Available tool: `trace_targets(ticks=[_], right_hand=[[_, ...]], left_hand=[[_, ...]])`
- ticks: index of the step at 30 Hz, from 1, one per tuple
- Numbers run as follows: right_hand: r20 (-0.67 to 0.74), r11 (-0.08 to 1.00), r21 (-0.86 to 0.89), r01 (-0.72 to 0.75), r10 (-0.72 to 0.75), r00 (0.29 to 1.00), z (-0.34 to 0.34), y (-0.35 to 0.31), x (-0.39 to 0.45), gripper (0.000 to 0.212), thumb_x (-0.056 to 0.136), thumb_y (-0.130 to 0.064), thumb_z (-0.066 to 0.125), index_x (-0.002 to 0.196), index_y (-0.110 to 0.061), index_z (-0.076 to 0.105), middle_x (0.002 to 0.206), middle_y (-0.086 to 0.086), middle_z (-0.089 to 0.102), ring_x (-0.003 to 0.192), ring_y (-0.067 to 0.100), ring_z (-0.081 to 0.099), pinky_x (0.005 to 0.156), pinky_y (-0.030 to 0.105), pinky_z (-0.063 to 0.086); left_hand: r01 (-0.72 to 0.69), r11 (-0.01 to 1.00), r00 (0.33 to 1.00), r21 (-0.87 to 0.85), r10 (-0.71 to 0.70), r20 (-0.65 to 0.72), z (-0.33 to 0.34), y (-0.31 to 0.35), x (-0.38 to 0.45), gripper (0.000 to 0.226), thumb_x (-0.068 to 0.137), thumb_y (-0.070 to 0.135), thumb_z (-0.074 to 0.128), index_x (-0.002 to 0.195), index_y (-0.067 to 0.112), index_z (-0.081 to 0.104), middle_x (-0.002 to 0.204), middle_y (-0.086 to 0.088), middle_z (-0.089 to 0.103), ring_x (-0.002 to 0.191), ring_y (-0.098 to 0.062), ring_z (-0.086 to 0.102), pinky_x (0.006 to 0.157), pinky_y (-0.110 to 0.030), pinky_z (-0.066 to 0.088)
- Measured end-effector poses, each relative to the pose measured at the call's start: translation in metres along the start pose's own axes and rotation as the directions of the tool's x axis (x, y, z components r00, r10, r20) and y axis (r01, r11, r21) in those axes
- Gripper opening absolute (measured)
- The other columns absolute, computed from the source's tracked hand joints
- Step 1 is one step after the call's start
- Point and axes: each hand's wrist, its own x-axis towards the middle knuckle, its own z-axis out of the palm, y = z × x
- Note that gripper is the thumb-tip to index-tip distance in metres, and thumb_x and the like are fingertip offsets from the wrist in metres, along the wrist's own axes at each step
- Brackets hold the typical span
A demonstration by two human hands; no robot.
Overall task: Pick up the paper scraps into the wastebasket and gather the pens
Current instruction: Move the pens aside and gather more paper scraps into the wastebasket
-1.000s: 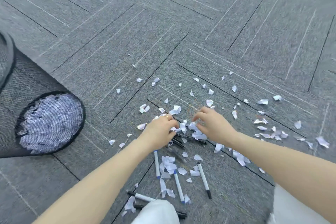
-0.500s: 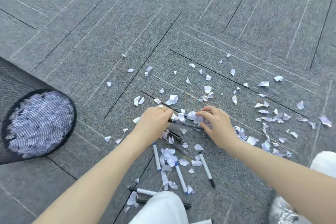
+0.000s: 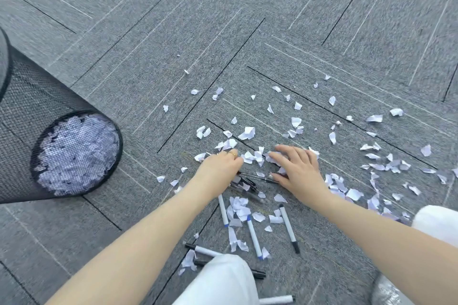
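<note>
- Head view: left hand (image 3: 219,168) curled over dark pens (image 3: 247,182), grip unclear; right hand (image 3: 298,171) flat, fingers spread on scraps (image 3: 252,156).
- Scraps scattered toward 2 o'clock; wastebasket (image 3: 37,116) at 9 o'clock.
- Risk: raking scraps and pens together, dropping pens into wastebasket.

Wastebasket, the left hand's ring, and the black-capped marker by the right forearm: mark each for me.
wastebasket (image 3: 27,111): head view, on its black mesh side wall.
ring (image 3: 232,154): head view, on the gold band.
black-capped marker (image 3: 288,226): head view, mid-barrel, white part.
</note>
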Motion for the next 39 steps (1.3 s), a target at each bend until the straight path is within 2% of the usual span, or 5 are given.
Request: trace_targets(ticks=[11,16,20,28,39], right_hand=[[-0.099,0.979,0.204,0.031,-0.011,0.995,0.000,-0.036,-0.008,0.039,0.081,-0.052,0.041,0.108,-0.025,0.053,0.103,-0.010,0.052,0.101,0.011,0.046,0.095,0.029,0.014],[-0.065,0.984,0.064,0.164,-0.160,0.985,0.011,-0.063,-0.004,0.020,0.074,-0.047,0.057,0.078,-0.028,0.058,0.082,-0.011,0.054,0.082,0.014,0.053,0.086,0.031,0.021],[0.000,0.992,-0.026,0.127,-0.127,0.992,0.014,-0.081,0.001,0.015,0.070,-0.039,0.066,0.068,-0.027,0.058,0.070,-0.009,0.054,0.074,0.017,0.055,0.083,0.034,0.020],[0.004,0.998,0.055,-0.014,0.014,1.000,-0.004,-0.085,0.008,0.016,0.078,-0.034,0.048,0.072,-0.022,0.056,0.062,-0.008,0.057,0.067,0.012,0.052,0.090,0.032,0.020],[-0.032,0.809,0.532,-0.250,0.315,0.949,-0.015,-0.100,0.023,0.013,0.085,-0.032,0.049,0.075,-0.024,0.054,0.056,-0.008,0.045,0.059,0.014,0.050,0.081,0.030,0.021]], left_hand=[[0.133,0.928,0.966,-0.348,-0.200,-0.166,0.009,-0.035,-0.040,0.021,0.095,0.018,0.048,0.114,0.012,0.056,0.103,0.001,0.058,0.091,-0.013,0.053,0.079,-0.026,0.046],[0.451,0.471,0.823,-0.758,-0.548,0.149,0.020,0.001,-0.063,0.007,0.088,0.020,0.053,0.084,0.018,0.048,0.073,0.003,0.050,0.060,-0.011,0.042,0.054,-0.025,0.034],[0.553,0.344,0.743,-0.759,-0.616,0.263,0.043,0.033,-0.069,0.014,0.083,0.020,0.056,0.077,0.014,0.044,0.069,0.001,0.051,0.061,-0.017,0.045,0.052,-0.027,0.032],[0.574,0.425,0.728,-0.700,-0.657,0.197,0.055,0.045,-0.068,0.015,0.087,0.027,0.057,0.091,0.017,0.047,0.079,0.000,0.056,0.071,-0.020,0.055,0.053,-0.029,0.035],[0.362,-0.017,0.771,-0.932,-0.557,0.309,0.042,0.009,-0.091,0.017,0.090,0.025,0.057,0.073,0.021,0.054,0.060,0.009,0.047,0.053,-0.007,0.040,0.053,-0.025,0.031]])
